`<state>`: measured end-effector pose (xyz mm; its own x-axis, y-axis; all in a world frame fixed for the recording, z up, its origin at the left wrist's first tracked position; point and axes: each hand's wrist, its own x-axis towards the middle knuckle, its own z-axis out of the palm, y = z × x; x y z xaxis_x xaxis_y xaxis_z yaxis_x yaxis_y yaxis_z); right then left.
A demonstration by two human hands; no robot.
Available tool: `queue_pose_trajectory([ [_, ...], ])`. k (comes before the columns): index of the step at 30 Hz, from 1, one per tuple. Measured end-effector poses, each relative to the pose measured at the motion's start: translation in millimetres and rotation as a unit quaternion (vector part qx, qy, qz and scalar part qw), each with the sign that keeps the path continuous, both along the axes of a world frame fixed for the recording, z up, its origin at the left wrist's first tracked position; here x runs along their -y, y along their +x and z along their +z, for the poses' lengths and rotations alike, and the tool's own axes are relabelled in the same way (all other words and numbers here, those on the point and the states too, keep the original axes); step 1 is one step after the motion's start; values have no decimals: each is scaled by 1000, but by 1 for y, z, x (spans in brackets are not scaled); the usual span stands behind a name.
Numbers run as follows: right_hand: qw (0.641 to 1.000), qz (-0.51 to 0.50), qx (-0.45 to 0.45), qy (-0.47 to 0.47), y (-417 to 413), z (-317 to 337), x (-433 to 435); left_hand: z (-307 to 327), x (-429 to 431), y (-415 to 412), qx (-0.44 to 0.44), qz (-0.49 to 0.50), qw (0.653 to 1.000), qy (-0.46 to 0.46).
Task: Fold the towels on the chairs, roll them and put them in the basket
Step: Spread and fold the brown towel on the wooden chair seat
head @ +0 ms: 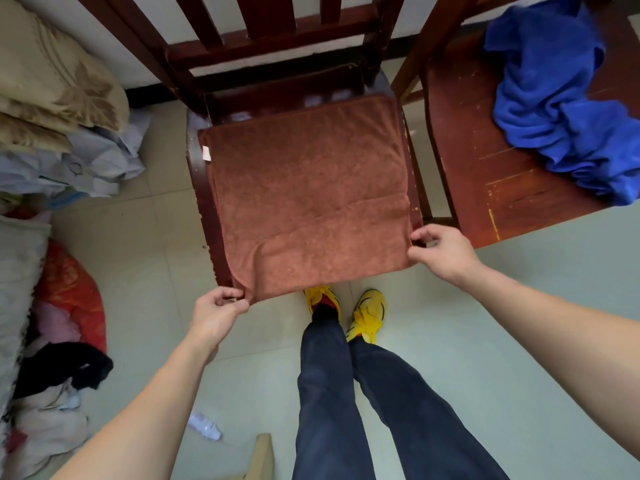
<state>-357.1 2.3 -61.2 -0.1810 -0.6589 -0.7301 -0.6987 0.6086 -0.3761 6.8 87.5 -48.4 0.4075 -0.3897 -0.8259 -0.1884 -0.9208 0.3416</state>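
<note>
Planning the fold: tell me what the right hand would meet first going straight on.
The right hand points left and away, so likely the brown towel whose corner it pinches, flat on the chair.

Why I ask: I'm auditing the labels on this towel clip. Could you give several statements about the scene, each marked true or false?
1. The brown towel lies spread flat on the near chair. True.
2. The left hand rests open on the floor. False: it pinches the brown towel's near left corner.
3. The right hand pinches the brown towel's near right corner. True.
4. The blue towel is neatly rolled. False: it lies crumpled on the other chair.
</note>
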Motion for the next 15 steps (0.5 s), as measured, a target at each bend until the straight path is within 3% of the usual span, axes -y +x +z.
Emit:
queue_pose_trajectory([
  [6, 993, -117, 29, -4, 13, -12, 16, -1, -10, -6, -11, 25, 999, -46],
  [15, 998, -55, -25, -28, -6, 4, -23, -4, -26, -9, 57, 3, 997, -45],
])
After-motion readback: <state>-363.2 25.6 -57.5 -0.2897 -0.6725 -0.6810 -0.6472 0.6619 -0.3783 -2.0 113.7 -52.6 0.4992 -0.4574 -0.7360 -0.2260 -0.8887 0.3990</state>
